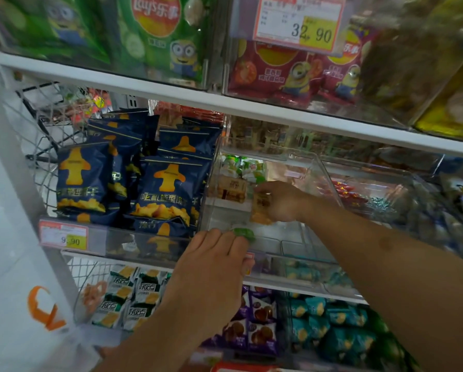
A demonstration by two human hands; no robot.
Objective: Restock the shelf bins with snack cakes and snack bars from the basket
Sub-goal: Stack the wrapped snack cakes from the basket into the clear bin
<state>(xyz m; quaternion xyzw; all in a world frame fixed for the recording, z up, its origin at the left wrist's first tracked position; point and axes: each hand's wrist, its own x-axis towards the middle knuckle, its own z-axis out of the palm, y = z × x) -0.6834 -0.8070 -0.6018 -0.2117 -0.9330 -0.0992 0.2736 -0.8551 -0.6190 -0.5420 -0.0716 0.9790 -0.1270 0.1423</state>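
R hand (278,201), fingers pinching a tan snack cake (261,210), sets it inside the clear bin (225,167) at 12 o'clock, w/ L hand (214,253) gripping a green pack (243,234) at bin's front lip, prob. next in.

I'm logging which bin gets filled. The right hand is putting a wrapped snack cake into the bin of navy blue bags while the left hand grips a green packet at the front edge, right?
Not quite. In the head view, the right hand holds the snack cake inside the clear bin beside the navy blue bags, not in their bin. The left hand does grip the green packet at the front edge.
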